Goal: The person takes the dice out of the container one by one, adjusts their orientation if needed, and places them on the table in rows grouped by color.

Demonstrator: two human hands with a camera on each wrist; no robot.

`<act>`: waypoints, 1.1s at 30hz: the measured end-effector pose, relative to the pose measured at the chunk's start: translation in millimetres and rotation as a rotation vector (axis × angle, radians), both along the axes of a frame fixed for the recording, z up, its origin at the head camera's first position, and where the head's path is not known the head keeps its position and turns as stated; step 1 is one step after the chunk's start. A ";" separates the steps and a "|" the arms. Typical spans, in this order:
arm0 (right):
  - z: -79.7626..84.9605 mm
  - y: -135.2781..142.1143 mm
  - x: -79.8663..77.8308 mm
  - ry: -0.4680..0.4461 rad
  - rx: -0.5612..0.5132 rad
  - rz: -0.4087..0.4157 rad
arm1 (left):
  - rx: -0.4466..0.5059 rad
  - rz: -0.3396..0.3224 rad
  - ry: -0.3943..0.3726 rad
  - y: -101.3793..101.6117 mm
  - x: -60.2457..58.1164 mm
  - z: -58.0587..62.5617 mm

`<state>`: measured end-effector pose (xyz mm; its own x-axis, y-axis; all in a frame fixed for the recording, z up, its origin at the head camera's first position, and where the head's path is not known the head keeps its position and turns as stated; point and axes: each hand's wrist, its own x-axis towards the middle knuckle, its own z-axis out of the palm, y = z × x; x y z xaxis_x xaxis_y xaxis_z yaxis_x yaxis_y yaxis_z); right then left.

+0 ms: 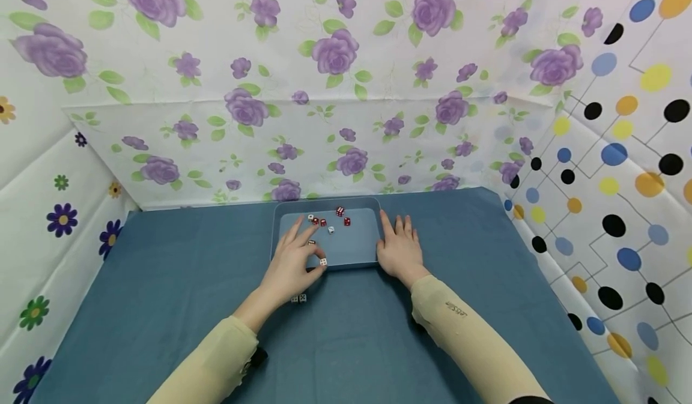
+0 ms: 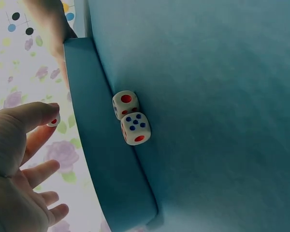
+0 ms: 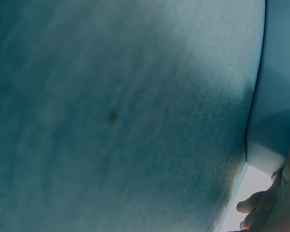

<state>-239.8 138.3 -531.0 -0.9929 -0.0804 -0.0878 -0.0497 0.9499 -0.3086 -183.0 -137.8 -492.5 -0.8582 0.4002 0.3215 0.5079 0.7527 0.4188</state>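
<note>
My left hand (image 1: 289,267) pinches a white die (image 1: 323,262) between thumb and forefinger, over the front of a shallow blue tray (image 1: 354,249). In the left wrist view, that die (image 2: 54,122) shows a red dot, and the other fingers are spread. My right hand (image 1: 399,249) rests at the tray's right rim with its fingers extended. Inside the tray lie several red dice (image 1: 347,221) and white dice (image 1: 331,230), mostly toward the back. Two more white dice (image 2: 135,128) sit side by side on the cloth against the tray's front wall.
A blue cloth (image 1: 346,344) covers the table around the tray. Behind it rises a white sheet with purple flowers (image 1: 335,53). Patterned sheets also hang at the left and right, the right one with coloured dots (image 1: 613,225).
</note>
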 end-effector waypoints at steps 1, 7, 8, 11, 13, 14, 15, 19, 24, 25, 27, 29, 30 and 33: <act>0.0 0.0 -0.1 -0.002 0.001 -0.001 | -0.003 -0.003 -0.002 -1.6 2.0 0.0; -0.4 0.1 0.2 -0.016 0.005 -0.002 | 0.009 -0.018 -0.018 -11.6 17.3 -1.4; -0.6 0.2 0.1 -0.019 0.004 0.000 | 0.012 -0.022 -0.014 -13.2 19.9 -1.9; -1.1 0.5 -0.7 -0.022 0.007 0.001 | 0.013 -0.039 -0.008 -17.7 27.3 -3.3; -1.2 0.7 -0.8 -0.016 0.004 0.004 | 0.009 -0.050 -0.007 -20.7 31.8 -4.2; -1.2 0.7 -0.9 -0.015 0.004 0.004 | 0.003 -0.054 -0.007 -22.2 33.8 -5.1; -1.2 0.7 -0.8 -0.011 0.003 0.005 | -0.002 -0.056 -0.009 -23.9 35.7 -6.1; -1.5 0.6 -0.8 -0.003 0.005 0.009 | -0.021 -0.053 -0.020 -30.3 42.6 -10.7; -0.7 1.1 -0.6 -0.001 0.008 0.007 | -0.039 -0.059 -0.035 -34.2 46.6 -18.0; -0.4 1.2 -0.4 0.000 0.007 0.006 | -0.042 -0.060 -0.036 -34.3 46.8 -19.5; 0.3 1.2 -0.2 -0.001 0.005 0.005 | -0.051 -0.060 -0.038 -33.8 46.6 -22.6; 0.7 1.1 -0.3 -0.005 0.006 0.003 | -0.065 -0.054 -0.036 -32.8 46.0 -25.3; 0.8 0.8 -0.3 -0.006 0.006 0.002 | -0.070 -0.051 -0.034 -32.2 45.7 -26.4; 0.9 0.2 -0.2 -0.012 0.010 -0.002 | -0.084 -0.041 -0.030 -30.3 44.7 -28.7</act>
